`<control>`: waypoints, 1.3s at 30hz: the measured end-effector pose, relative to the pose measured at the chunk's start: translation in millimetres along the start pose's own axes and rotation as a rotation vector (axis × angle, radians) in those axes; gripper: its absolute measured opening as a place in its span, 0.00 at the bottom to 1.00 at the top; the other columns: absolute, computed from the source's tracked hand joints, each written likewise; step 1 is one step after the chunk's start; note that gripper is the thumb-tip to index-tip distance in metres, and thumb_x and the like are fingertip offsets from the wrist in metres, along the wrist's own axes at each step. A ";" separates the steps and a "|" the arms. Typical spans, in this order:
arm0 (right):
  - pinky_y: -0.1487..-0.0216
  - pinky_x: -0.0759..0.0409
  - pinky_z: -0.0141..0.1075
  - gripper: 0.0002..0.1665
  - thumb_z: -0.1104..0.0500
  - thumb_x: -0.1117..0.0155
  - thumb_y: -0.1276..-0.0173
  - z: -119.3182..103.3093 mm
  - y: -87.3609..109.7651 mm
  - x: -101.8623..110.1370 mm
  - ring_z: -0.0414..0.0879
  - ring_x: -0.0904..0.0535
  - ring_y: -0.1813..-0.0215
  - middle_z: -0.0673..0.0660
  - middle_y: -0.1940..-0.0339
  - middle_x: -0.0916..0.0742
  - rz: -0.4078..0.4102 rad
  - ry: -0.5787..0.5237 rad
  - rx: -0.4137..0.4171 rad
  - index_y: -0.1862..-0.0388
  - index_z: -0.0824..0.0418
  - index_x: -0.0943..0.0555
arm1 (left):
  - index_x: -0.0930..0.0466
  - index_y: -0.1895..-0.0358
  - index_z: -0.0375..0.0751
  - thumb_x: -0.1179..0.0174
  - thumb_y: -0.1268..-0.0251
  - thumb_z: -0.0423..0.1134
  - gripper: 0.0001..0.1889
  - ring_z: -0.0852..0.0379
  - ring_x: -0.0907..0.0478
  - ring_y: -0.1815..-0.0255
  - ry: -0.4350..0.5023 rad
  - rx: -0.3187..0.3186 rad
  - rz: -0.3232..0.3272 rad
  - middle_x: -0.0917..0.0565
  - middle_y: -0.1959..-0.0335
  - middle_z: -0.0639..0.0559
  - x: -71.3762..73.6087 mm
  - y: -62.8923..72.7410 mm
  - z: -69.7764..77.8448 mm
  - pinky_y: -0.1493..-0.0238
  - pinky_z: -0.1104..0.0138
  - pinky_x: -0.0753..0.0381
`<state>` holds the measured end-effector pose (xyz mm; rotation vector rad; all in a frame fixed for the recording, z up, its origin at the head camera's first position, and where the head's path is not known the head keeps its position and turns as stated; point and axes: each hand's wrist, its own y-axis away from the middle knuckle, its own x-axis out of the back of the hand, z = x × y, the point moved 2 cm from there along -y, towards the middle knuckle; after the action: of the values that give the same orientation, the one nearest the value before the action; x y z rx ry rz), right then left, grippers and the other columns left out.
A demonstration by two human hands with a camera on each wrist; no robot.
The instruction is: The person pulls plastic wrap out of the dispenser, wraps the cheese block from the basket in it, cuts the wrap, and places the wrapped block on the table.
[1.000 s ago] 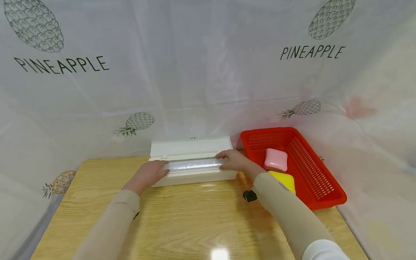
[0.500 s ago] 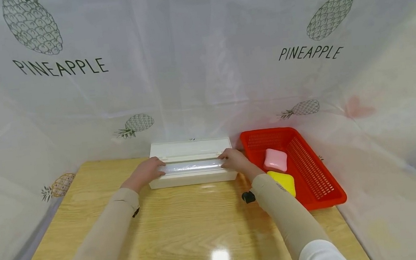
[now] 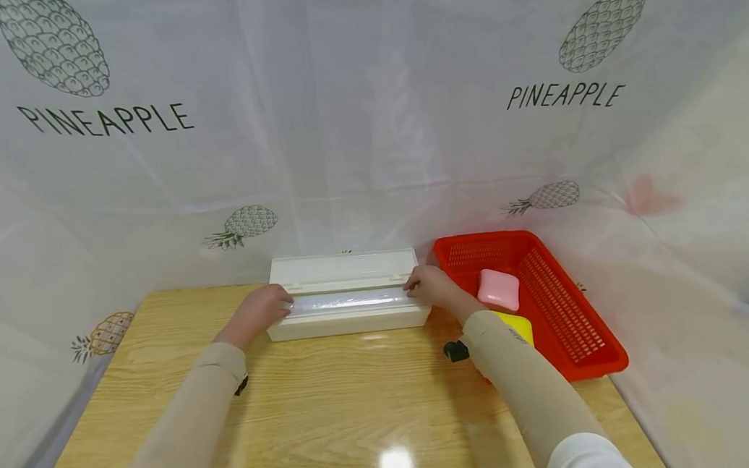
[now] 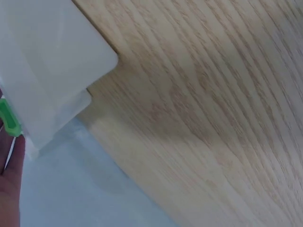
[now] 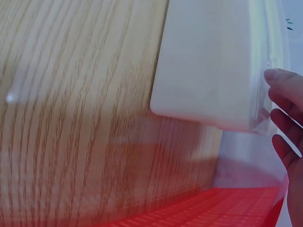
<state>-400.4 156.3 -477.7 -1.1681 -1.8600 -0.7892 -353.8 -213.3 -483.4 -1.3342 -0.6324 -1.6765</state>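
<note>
A white wrap box (image 3: 348, 324) stands at the back of the table with its lid (image 3: 343, 267) raised. Inside lies a shiny roll of clear plastic wrap (image 3: 349, 301). My left hand (image 3: 259, 313) pinches at the wrap's left end, fingertips inside the box edge. In the left wrist view only part of that hand (image 4: 12, 175) shows, by a small green piece (image 4: 9, 118) at the box's side. My right hand (image 3: 435, 288) pinches at the wrap's right end. Seen from the right wrist, its fingertips (image 5: 273, 75) touch the clear film along the box's edge.
To the right stands a red plastic basket (image 3: 576, 321). It holds a pink container (image 3: 499, 289) and a yellow container (image 3: 518, 324), partly behind my right sleeve. A pineapple-print curtain (image 3: 355, 141) hangs right behind the wooden table (image 3: 348, 410).
My hands have drawn slightly apart, the left a little leftward and the right a little rightward. Thumbs and fingers have come closer together at the wrap's ends. The box has barely shifted.
</note>
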 end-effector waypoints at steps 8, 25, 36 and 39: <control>0.51 0.20 0.39 0.07 0.61 0.30 0.36 11.4 -0.9 1.8 0.48 0.23 0.57 0.51 0.60 0.15 0.009 -0.112 -0.018 0.59 0.58 0.13 | 0.14 0.62 0.34 0.32 0.42 0.31 0.06 0.48 0.21 0.63 -0.030 -0.057 0.085 0.19 0.66 0.48 -1.7 6.7 -6.8 0.58 0.56 0.19; 0.57 0.21 0.38 0.03 0.62 0.31 0.36 14.4 1.0 4.7 0.49 0.24 0.60 0.53 0.64 0.15 0.078 -0.224 0.001 0.64 0.59 0.13 | 0.16 0.68 0.35 0.34 0.39 0.29 0.02 0.50 0.21 0.66 -0.020 0.016 0.098 0.19 0.70 0.49 7.0 4.8 -7.6 0.61 0.57 0.19; 0.54 0.24 0.33 0.06 0.62 0.37 0.30 9.7 4.5 11.1 0.49 0.22 0.53 0.55 0.56 0.13 0.086 -0.439 -0.016 0.61 0.64 0.16 | 0.18 0.63 0.33 0.40 0.33 0.28 0.03 0.46 0.21 0.60 0.210 0.150 0.018 0.18 0.65 0.45 26.0 -2.4 -12.5 0.54 0.53 0.20; 0.58 0.27 0.31 0.06 0.62 0.38 0.29 9.5 4.9 11.6 0.47 0.23 0.55 0.55 0.56 0.12 0.085 -0.489 -0.021 0.60 0.64 0.17 | 0.18 0.59 0.31 0.41 0.31 0.30 0.05 0.43 0.21 0.56 0.325 0.183 0.006 0.18 0.61 0.42 29.8 -1.9 -15.6 0.51 0.51 0.21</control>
<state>-401.8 170.9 -472.0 -1.5452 -2.1742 -0.5024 -364.5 -234.5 -459.6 -0.9090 -0.5722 -1.7362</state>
